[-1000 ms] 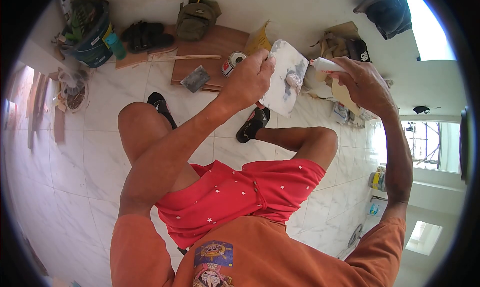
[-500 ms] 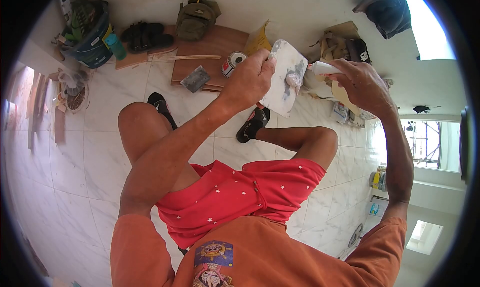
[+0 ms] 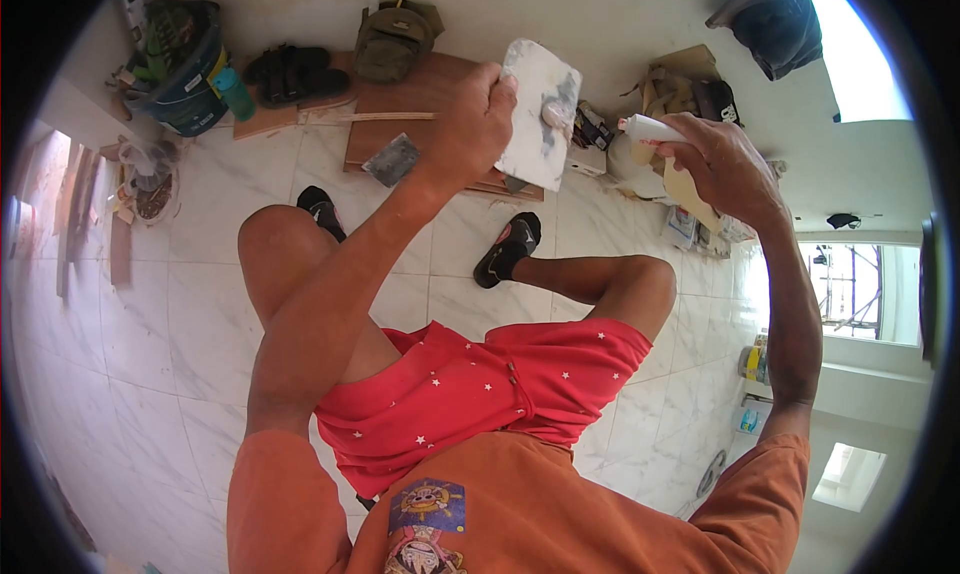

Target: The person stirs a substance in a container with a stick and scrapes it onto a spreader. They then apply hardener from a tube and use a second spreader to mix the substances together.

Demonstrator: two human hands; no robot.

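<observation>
My left hand [image 3: 475,124] is closed on the near edge of a flat whitish board [image 3: 528,144] smeared with grey. A lump of pale, putty-like paste [image 3: 560,116] sits on its face. In my right hand [image 3: 728,174] is a white squeeze tube [image 3: 652,131] with reddish marks around its tip, which points left toward the board. A gap separates the tube tip from the paste. On the floor beyond my left forearm lies a grey-smeared rectangular plate [image 3: 391,160], touched by neither hand.
Brown wooden panels [image 3: 400,99] lie by the wall, with a backpack [image 3: 395,42] and dark sandals [image 3: 295,74] on or near them. A bucket [image 3: 185,94] stands at far left. An open cardboard box [image 3: 685,69] sits behind my right hand; a black bag [image 3: 770,24] hangs above.
My left hand has carried the board up and to the left, away from the tube. The tube tip was beside the board before; my right hand has barely moved.
</observation>
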